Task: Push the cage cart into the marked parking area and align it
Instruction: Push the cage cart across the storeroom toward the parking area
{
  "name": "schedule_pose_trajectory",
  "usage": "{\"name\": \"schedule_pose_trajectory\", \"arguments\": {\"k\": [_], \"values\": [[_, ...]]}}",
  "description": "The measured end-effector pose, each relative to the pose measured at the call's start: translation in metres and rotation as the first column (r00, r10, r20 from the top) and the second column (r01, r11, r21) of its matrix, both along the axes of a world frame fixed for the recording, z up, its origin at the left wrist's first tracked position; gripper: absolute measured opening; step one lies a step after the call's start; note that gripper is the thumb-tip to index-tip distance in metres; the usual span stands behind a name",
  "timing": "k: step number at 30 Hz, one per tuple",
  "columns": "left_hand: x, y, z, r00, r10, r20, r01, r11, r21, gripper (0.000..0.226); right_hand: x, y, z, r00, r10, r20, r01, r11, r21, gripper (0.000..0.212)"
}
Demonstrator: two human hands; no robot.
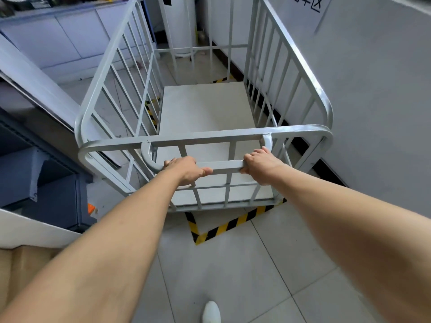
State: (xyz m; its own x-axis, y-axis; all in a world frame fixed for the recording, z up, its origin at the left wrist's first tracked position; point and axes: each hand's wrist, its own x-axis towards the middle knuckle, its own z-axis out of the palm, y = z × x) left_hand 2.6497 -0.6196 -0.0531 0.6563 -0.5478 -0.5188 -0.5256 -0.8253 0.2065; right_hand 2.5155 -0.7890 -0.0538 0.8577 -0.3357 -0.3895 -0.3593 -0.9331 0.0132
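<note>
A grey metal cage cart [205,136] with barred sides and a bare pale floor stands in front of me beside the right wall. My left hand [186,170] and my right hand [261,163] both grip its horizontal push handle [221,164], fingers curled round the bar. Yellow-and-black floor tape [224,227] marks the parking area. Its near corner shows just below the cart's near edge, and more tape shows under the cart's left side and at its far end. The cart covers most of the marked rectangle.
The white wall [373,113] runs close along the cart's right side, with a paper sign [310,5] up high. Dark blue shelving [46,183] and grey cabinets [58,43] stand to the left. A white cylinder [182,24] stands beyond the cart. My white shoe [211,311] is on the tiled floor.
</note>
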Motion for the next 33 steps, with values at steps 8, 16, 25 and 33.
{"name": "schedule_pose_trajectory", "arguments": {"k": [8, 16, 25, 33], "values": [[0.046, 0.031, 0.012, 0.999, 0.012, 0.037, -0.014, 0.999, 0.045, 0.075, 0.047, 0.039, 0.002, 0.999, 0.003, 0.035, -0.004, 1.000, 0.022, 0.042], [0.066, 0.058, 0.013, 0.994, -0.031, 0.107, 0.023, 0.996, 0.081, 0.066, 0.072, 0.068, 0.000, 0.999, -0.021, 0.045, 0.020, 0.999, 0.030, 0.042], [0.068, 0.064, 0.011, 0.988, -0.031, 0.151, 0.009, 0.989, 0.146, 0.061, 0.075, 0.072, 0.001, 0.994, -0.019, 0.110, 0.003, 0.990, 0.144, 0.034], [0.055, 0.053, 0.017, 0.988, 0.016, 0.156, -0.043, 0.985, 0.169, 0.066, 0.051, 0.030, 0.023, 0.987, 0.007, 0.160, -0.050, 0.962, 0.267, 0.033]]}}
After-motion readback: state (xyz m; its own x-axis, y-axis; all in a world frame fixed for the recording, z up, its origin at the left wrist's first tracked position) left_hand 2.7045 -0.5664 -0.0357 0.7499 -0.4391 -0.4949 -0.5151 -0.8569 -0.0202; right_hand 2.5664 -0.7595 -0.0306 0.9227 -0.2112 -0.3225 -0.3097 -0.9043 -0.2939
